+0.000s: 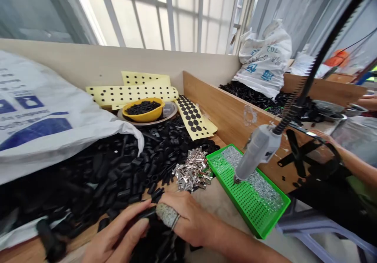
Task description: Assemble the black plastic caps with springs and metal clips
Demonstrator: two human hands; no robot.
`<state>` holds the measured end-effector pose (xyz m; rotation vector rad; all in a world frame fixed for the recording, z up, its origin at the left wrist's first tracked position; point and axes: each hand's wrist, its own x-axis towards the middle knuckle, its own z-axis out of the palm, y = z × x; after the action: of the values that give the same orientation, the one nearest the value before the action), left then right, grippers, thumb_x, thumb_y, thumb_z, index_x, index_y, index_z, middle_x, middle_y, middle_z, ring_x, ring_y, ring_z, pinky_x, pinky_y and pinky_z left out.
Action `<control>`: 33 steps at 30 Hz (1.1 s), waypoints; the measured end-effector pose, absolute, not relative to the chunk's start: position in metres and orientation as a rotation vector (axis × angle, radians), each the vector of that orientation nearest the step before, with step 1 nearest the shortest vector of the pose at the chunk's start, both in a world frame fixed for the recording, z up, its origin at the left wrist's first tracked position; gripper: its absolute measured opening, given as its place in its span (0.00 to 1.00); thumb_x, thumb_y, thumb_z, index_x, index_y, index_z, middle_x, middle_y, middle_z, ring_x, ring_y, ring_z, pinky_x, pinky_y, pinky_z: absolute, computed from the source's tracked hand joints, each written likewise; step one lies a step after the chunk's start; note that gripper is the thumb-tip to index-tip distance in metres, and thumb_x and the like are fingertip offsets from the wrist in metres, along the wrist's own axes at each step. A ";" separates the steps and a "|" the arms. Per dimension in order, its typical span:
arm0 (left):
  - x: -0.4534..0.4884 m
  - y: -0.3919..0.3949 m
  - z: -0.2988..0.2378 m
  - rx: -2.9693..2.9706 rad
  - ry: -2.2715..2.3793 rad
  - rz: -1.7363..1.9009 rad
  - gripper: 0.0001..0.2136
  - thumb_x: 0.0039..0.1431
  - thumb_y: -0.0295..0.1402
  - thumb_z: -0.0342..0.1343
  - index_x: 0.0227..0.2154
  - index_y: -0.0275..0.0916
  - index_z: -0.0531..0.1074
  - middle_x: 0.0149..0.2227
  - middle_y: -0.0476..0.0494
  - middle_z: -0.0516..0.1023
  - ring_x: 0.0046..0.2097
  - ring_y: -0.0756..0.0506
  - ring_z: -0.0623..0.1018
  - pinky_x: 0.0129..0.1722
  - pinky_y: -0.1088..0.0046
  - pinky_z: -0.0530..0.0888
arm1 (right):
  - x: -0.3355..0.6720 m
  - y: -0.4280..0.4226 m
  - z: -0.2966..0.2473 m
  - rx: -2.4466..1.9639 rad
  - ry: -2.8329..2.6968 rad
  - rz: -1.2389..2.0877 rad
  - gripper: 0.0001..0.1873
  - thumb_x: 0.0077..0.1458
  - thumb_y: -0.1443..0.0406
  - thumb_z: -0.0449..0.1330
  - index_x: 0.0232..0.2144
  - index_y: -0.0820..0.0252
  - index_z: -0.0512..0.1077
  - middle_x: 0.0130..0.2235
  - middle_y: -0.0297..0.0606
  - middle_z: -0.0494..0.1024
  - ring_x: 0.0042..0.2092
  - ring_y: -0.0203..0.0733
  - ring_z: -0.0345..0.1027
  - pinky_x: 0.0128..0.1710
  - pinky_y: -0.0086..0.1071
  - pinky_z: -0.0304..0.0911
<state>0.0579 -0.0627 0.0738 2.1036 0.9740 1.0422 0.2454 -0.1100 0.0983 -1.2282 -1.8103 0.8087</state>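
Observation:
At the front of the bench my left hand (pixel 120 233) is closed, its thumb and fingers pinching a black plastic part (pixel 149 212). My right hand (pixel 190 219) meets it from the right, fingers curled in at the same part; a speckled grey cover (pixel 167 215) wraps one finger. What the right fingers grip is mostly hidden. Beyond both hands spreads a heap of black plastic pieces (pixel 126 176). Small shiny metal strips (pixel 193 170) lie in a pile just past the right hand. More black pieces sit below the hands.
A grey electric screwdriver (pixel 256 151) hangs on a coiled cord over a green basket (pixel 256 219) of small metal pieces. A yellow bowl (pixel 144 116), dotted yellow sheets (pixel 132 94) and a white sack (pixel 55 117) lie behind. Past the wooden divider (pixel 215 105) is another person's arm (pixel 350 157).

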 end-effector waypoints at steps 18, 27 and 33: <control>0.077 -0.082 0.099 1.554 0.981 0.773 0.11 0.54 0.34 0.54 0.37 0.36 0.75 0.25 0.49 0.73 0.27 0.51 0.71 0.27 0.78 0.69 | 0.254 -0.116 0.092 -1.119 -1.972 0.812 0.10 0.59 0.68 0.44 0.27 0.57 0.62 0.28 0.34 0.68 0.30 0.38 0.60 0.31 0.30 0.55; 0.075 -0.081 0.108 1.908 0.881 0.826 0.08 0.58 0.29 0.51 0.37 0.37 0.74 0.33 0.45 0.78 0.33 0.48 0.75 0.34 0.74 0.71 | 0.252 -0.116 0.084 -1.105 -1.693 1.144 0.12 0.57 0.64 0.47 0.22 0.58 0.58 0.23 0.30 0.60 0.27 0.35 0.52 0.26 0.29 0.49; 0.072 -0.082 0.104 2.195 0.687 0.942 0.10 0.60 0.25 0.48 0.41 0.37 0.72 0.39 0.42 0.77 0.41 0.47 0.75 0.41 0.73 0.70 | 0.250 -0.114 0.077 -1.164 -1.565 1.312 0.12 0.56 0.64 0.45 0.21 0.58 0.57 0.22 0.30 0.59 0.24 0.34 0.51 0.23 0.29 0.48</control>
<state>0.0716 -0.0821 0.1038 2.1945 0.6871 0.9419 0.2505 -0.1143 0.0774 -1.1637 -1.5648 1.3117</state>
